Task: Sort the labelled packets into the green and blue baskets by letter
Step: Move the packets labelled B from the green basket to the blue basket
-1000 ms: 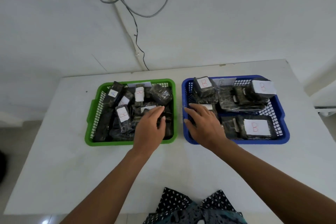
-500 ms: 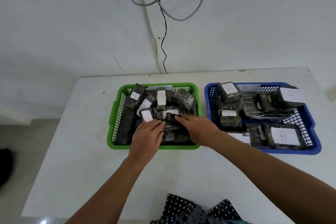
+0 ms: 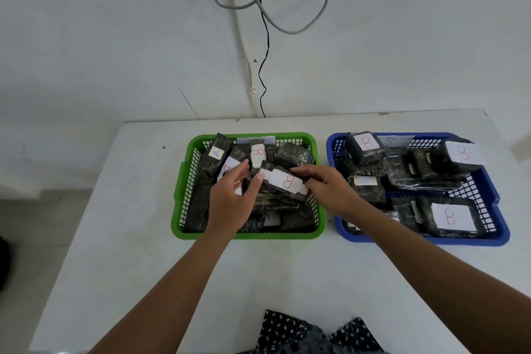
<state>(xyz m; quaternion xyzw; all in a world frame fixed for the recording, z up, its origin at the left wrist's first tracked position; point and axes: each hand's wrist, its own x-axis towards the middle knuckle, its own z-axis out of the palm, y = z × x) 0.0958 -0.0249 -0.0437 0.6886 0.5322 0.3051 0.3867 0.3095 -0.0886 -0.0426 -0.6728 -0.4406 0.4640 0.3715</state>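
On a white rectangular table (image 3: 115, 238), a green plastic lattice-walled basket (image 3: 184, 190) stands at left, filled with dark, marbled, film-wrapped packets bearing white paper labels; one packet leaning on its far-left wall is marked "A" (image 3: 216, 154), and another upright near the far wall is marked "B" (image 3: 257, 154). The left hand (image 3: 230, 204) is over the middle of this basket, fingers loosely spread and extended, its fingertips at the left end of a dark wrapped packet with a long white label marked "B" (image 3: 283, 182). The right hand (image 3: 330, 190) pinches the right end of that same packet, which is lifted above the others in the green basket. Just beside it at right, a blue plastic lattice-walled basket (image 3: 500, 234) holds more dark packets, those whose labels can be read marked "B". Grey and black cables (image 3: 265, 8) hang on the white wall behind.
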